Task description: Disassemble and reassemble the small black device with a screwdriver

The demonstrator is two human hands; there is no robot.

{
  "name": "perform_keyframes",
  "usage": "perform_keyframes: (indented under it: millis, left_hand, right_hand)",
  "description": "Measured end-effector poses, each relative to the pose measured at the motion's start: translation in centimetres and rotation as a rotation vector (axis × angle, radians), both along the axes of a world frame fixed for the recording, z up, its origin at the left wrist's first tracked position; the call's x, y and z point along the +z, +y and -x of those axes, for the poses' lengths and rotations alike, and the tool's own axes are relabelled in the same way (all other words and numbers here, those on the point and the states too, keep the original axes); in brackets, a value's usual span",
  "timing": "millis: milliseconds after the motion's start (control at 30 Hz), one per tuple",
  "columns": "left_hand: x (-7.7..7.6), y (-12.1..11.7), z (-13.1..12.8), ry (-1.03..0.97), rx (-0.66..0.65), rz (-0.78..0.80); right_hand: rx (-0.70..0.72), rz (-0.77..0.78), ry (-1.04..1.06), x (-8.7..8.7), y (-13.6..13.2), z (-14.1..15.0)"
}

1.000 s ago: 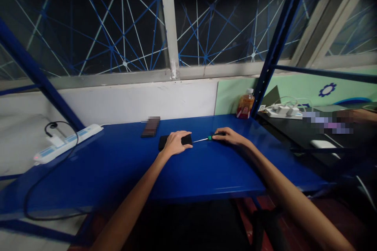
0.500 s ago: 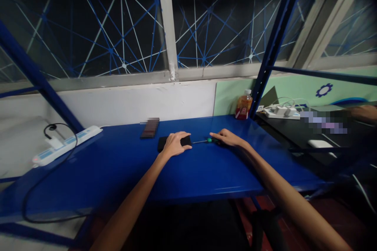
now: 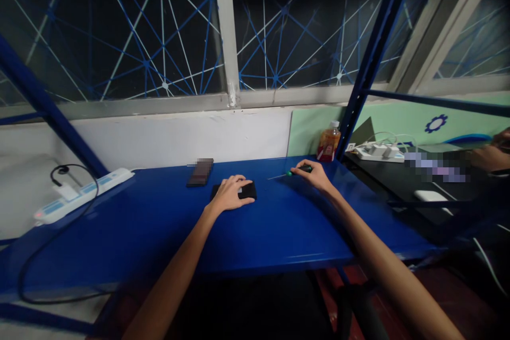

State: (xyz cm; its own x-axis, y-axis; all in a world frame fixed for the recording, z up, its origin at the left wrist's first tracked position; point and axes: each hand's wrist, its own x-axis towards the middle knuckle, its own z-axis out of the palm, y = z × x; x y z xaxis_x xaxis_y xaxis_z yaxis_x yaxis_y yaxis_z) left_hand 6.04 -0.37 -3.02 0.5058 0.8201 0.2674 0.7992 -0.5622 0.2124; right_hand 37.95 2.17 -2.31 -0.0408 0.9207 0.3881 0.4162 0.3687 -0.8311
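Note:
A flat, dark rectangular object, possibly a case or power bank point(image 3: 249, 189), lies on the blue table point(image 3: 255, 234). My left hand point(image 3: 229, 194) rests over its left part, thumb and fingers gripping it along its long sides. To the right, a screwdriver point(image 3: 289, 173) with a black and green handle and a thin metal shaft is held in my right hand point(image 3: 316, 174). Its shaft points left, and a gap separates the tip from the dark object. Behind my left hand, a dark phone-like slab point(image 3: 200, 173) lies on the table, partly blurred out.
A white power strip point(image 3: 85, 196) with a black cable runs along the left side. At the back right corner stands a drink bottle point(image 3: 329, 142). Blue posts point(image 3: 368, 48) rise at both sides. On the black table at right, another person's hand point(image 3: 490, 154) is visible beside a second power strip point(image 3: 380, 154).
My right hand has moved up and away from the dark object, drawing the screwdriver's tip back from its right end. My left hand stays on the object. The view has shifted slightly.

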Motion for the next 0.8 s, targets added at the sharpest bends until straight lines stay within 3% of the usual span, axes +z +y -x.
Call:
perform_keyframes:
  millis: [300,567,800]
  left_hand:
    - [0.0,0.3,0.9,0.009,0.064,0.054]
    - [0.8,-0.8,-0.6,0.136,0.304,-0.116]
    - [1.5,-1.1,-0.1,0.161,0.469,-0.108]
  right_hand:
    - [-0.038,-0.068,-0.128,-0.6,0.5,-0.1]
    - [-0.019,-0.052,-0.168,-0.8,0.6,-0.1]
    - [-0.03,-0.07,-0.16,-0.6,0.6,-0.4]
